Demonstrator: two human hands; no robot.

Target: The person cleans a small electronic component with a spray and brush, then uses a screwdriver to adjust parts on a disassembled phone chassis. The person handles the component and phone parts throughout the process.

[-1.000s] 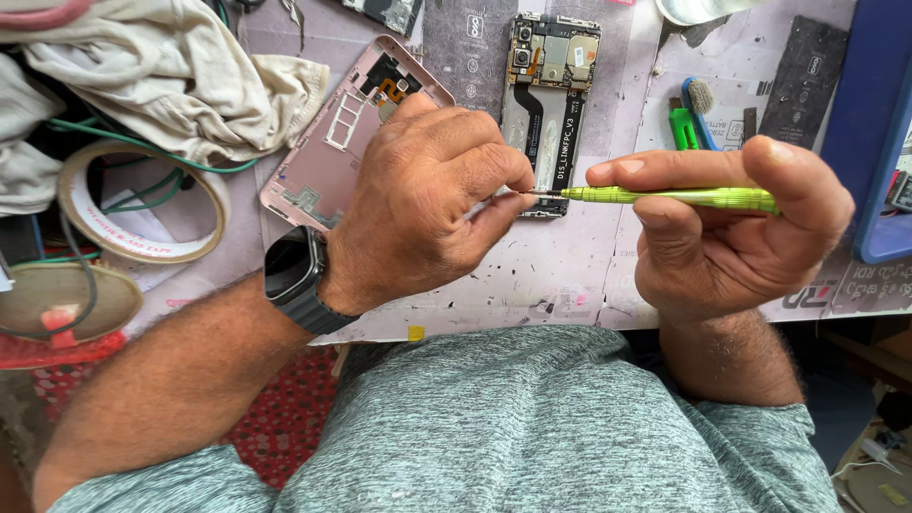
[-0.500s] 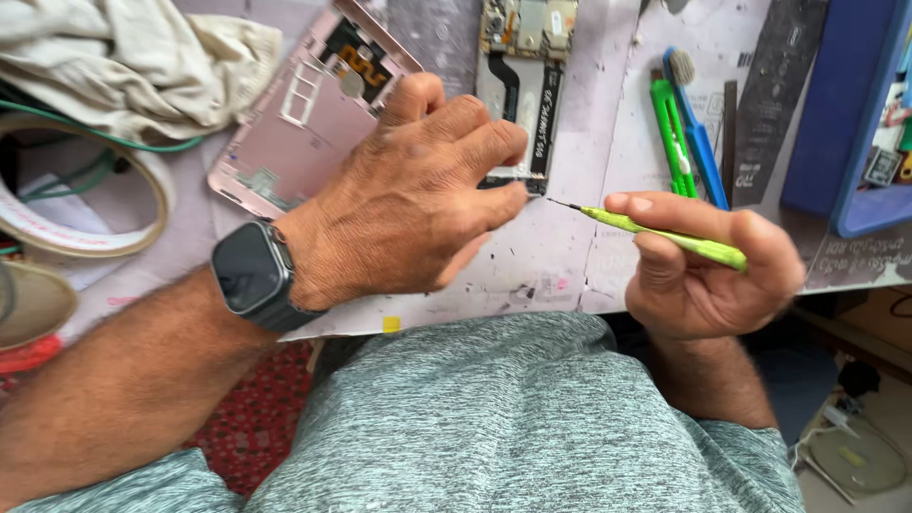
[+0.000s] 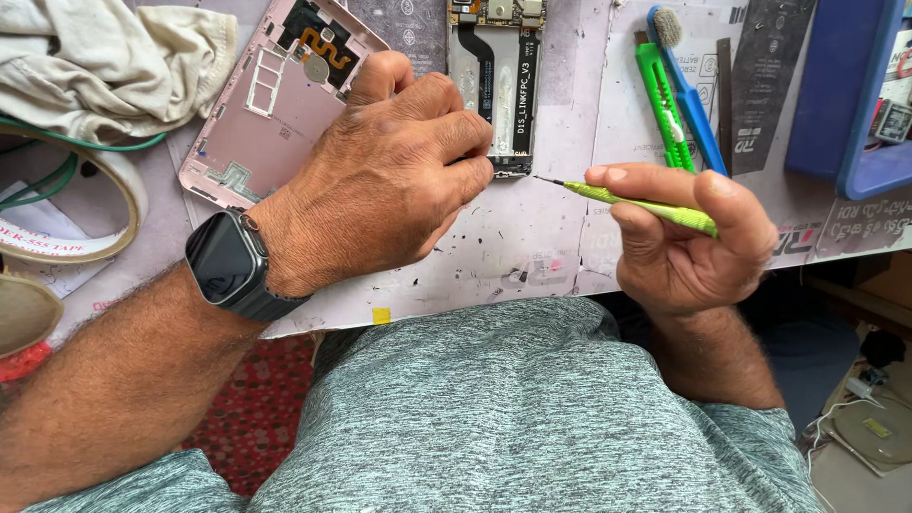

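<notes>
My right hand [image 3: 689,237] grips a thin green screwdriver [image 3: 646,202], its dark tip pointing left toward my left hand. My left hand [image 3: 389,180] is curled into a loose fist, its fingertips at the lower end of an opened phone body [image 3: 496,76] with a dark flex cable. Whether those fingers pinch something small is hidden. A black smartwatch [image 3: 228,266] sits on my left wrist. The pink phone back cover [image 3: 275,104] lies inside-up just left of my left hand.
A grey work mat [image 3: 541,247] covers the bench. A green utility knife [image 3: 665,104] and a blue brush [image 3: 689,90] lie at right, next to a blue tray [image 3: 841,95]. A crumpled beige cloth [image 3: 104,62] and a tape roll [image 3: 85,237] are at left.
The screwdriver tip has drawn away from my left fingertips toward the right. My left hand stays curled by the phone body. The camera has shifted, and the bench fills more of the picture.
</notes>
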